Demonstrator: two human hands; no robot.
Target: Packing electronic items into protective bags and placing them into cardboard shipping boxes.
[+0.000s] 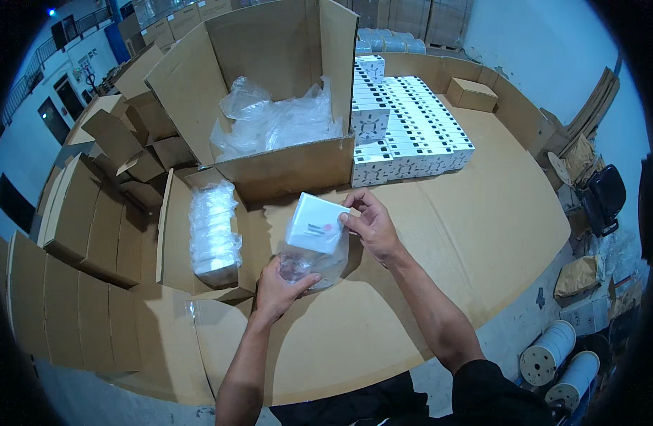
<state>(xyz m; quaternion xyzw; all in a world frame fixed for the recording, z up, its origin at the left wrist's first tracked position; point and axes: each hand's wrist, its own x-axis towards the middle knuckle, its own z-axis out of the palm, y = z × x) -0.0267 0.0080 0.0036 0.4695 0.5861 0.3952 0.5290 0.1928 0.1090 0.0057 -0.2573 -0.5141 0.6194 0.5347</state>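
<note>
A small white box (316, 221) is tilted above the table, its lower end inside a clear plastic bubble bag (333, 266). My right hand (373, 224) pinches the box's upper right corner between thumb and fingers. Below it, my left hand (278, 290) is closed on the bag, with its thumb across the front. Just left of my hands stands an open carton (171, 234) holding a row of bubble-wrapped boxes (214, 221). Behind it, a large open carton (294, 170) contains a heap of clear plastic bags (280, 121).
Many white boxes (426, 128) are stacked in rows at the back right. A small brown carton (472, 94) sits beyond them on the cardboard-covered table (426, 245). Open cartons (78, 213) crowd the left side. Cable spools (550, 351) stand on the floor at right.
</note>
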